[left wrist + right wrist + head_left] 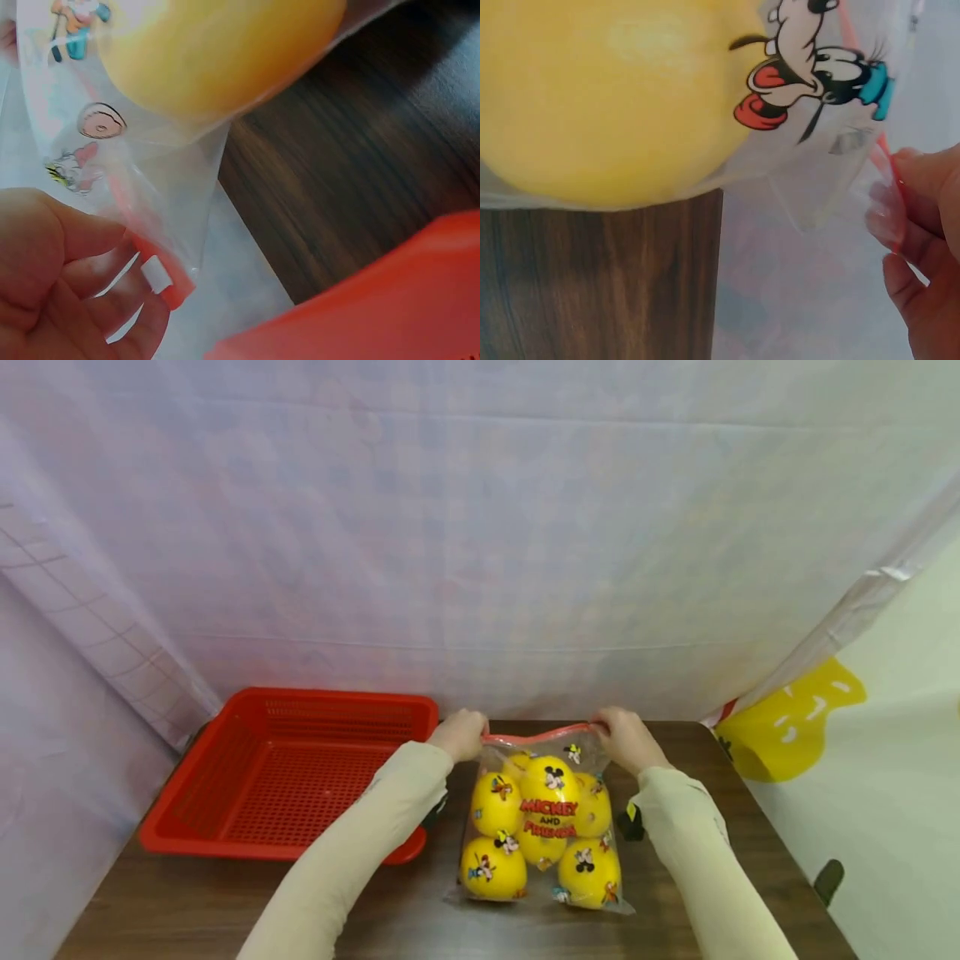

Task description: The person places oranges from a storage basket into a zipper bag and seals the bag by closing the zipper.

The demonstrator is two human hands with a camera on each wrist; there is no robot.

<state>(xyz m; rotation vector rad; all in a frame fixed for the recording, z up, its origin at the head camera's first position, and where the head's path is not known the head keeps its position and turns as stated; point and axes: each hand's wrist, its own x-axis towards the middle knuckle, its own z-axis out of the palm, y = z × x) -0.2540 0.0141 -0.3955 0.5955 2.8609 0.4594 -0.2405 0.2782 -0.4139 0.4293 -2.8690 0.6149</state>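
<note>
A clear zip bag (550, 887) printed with cartoon characters stands on the table, full of several yellow balls (497, 804). Its red zip edge (537, 738) runs along the top between my two hands. My left hand (461, 735) pinches the left top corner; in the left wrist view, thumb and fingers hold the strip beside a white slider (156, 274). The right top corner is pinched by my right hand (627, 739), and the right wrist view shows its thumb and fingers (904, 289) on the red edge. A yellow ball (622, 97) bulges inside the plastic there.
To the left, a red plastic basket (292, 849) with a perforated bottom sits on the dark wooden table (142, 902). A pale curtain (480, 552) hangs behind the table. At the right side a yellow shape (787, 727) shows against the white cloth.
</note>
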